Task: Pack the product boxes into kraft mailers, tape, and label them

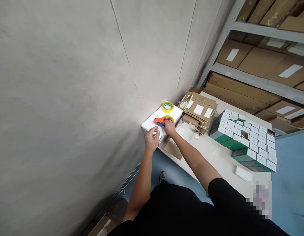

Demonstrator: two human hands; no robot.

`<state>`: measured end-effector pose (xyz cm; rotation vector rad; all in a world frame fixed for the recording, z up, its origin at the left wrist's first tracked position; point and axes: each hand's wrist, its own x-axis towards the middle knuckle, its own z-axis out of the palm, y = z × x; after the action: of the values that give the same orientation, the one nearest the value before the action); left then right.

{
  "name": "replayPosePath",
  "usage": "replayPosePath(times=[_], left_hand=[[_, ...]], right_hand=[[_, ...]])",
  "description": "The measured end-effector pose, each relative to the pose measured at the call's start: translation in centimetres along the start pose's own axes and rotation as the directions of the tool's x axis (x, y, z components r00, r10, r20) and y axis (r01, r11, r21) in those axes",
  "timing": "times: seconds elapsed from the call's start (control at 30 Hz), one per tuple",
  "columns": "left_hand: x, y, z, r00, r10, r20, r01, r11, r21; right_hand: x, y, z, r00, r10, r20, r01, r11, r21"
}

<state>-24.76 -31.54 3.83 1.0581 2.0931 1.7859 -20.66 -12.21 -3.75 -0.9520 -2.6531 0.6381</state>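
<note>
My right hand [169,127] is closed around the handle of an orange and blue tape dispenser [159,121], which carries a roll of yellow tape. The dispenser is over a white box [152,122] that stands against the wall. Just in front of the dispenser's nose is my left hand [152,139], with fingers partly curled and a gap between thumb and forefinger; nothing shows in it. Behind the dispenser, a second roll of yellow tape [168,107] lies flat on the white box.
Flattened cardboard cartons [199,106] are stacked right of the white box, with clear plastic bags [186,132] before them. Rows of green and white small boxes [250,141] stand on the white table [216,154]. Shelves of brown cartons [262,62] rise behind. A wall [93,98] borders the left.
</note>
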Motion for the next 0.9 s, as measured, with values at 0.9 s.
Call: replayPosePath(times=[0.9], left_hand=[[-1.6, 7.2, 21.2, 0.832, 0.264, 0.489, -0.172, 0.959, -0.225]], right_hand=[[-27.0, 14.9, -18.7, 0.674, 0.456, -0.582, -0.356, 0.89, 0.285]])
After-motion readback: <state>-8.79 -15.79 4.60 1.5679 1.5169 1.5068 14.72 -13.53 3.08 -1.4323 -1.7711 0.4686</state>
